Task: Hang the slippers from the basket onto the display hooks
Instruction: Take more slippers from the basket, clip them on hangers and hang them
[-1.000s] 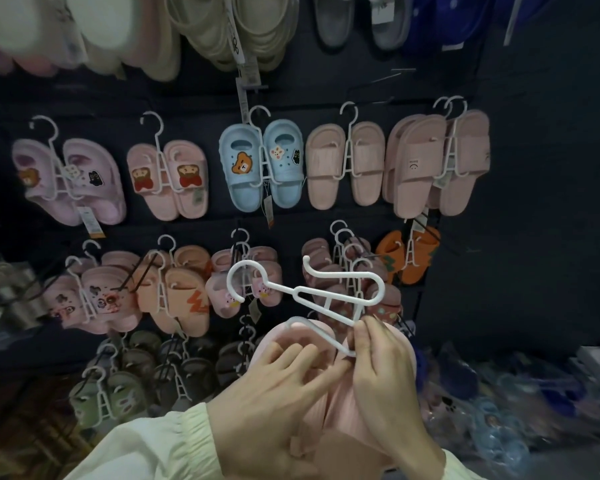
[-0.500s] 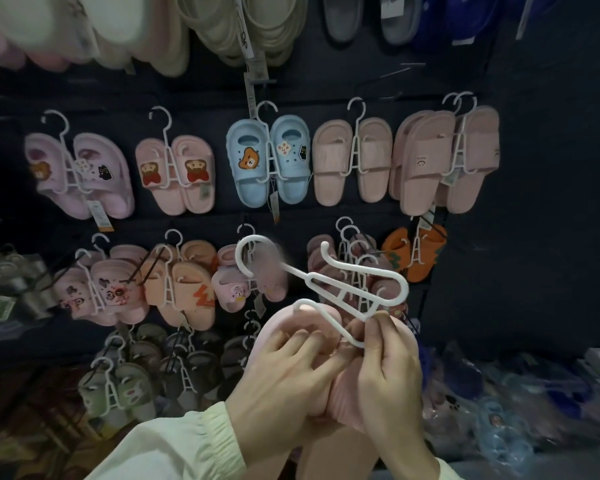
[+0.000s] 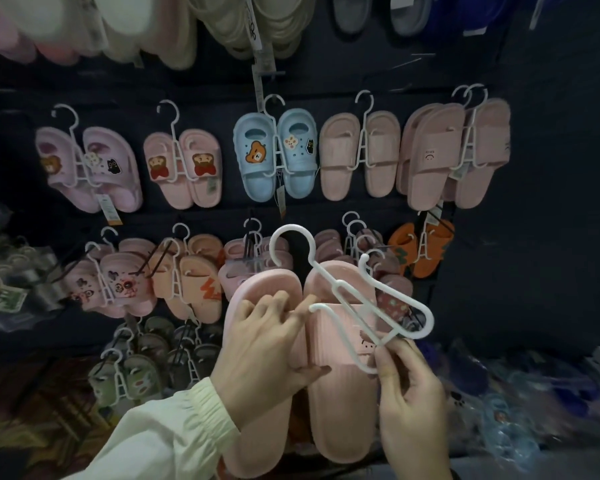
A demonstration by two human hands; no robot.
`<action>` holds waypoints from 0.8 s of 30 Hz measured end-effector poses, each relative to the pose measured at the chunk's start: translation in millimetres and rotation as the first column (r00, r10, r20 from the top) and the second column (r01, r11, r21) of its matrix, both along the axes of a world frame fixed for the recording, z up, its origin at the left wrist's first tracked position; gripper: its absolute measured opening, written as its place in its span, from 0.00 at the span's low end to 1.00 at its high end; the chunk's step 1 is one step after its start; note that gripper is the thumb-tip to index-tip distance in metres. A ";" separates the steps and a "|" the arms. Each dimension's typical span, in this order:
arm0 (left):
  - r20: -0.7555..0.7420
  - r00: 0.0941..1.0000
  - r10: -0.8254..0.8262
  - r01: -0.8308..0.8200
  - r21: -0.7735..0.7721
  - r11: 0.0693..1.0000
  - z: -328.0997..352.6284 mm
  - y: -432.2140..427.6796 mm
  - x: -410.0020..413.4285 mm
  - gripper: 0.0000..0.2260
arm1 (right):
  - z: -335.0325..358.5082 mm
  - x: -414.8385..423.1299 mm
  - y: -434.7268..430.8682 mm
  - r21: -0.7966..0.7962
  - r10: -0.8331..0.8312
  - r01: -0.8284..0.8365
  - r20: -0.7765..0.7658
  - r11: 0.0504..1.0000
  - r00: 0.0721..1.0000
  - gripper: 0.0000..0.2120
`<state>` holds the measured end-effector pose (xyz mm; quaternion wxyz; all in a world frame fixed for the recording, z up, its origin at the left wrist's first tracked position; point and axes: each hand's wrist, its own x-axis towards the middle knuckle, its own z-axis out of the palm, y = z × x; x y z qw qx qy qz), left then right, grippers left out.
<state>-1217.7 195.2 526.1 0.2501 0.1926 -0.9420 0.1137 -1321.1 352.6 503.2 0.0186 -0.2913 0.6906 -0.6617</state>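
Pink slippers [image 3: 340, 393]: pair held side by side, toes up, in front of the lower rows of the display wall [image 3: 551, 202]. Half a second ago only the toes showed above the hands; now the pair sits higher and most of both soles is in view.

White hanger [image 3: 340, 289]: was lying nearly level with its hook pointing left, now swung more upright, hook at the top. Its lower arm lies across the right slipper's strap; cannot tell whether it passes under the strap.

Left hand [image 3: 260, 348]: fingers spread and curled over the left slipper's strap, thumb reaching onto the right slipper, gripping the pair. Cream sleeve [image 3: 174, 431] at the wrist.

Right hand [image 3: 409, 393]: thumb and fingertips pinch the hanger's lower end.

Surroundings: hung pairs crowd close behind the hanger's hook. Blue clogs [image 3: 274, 157] above, orange slippers [image 3: 420, 251] just right. Bare dark panel further right. Bagged stock [image 3: 520, 410] low on the right.
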 end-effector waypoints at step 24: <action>-0.017 0.996 0.087 -0.086 0.049 0.995 5.6 -8.7 15.3 0.40 | 25.5 13.0 11.3 0.111 0.242 -0.277 0.252 0.955 0.937 0.40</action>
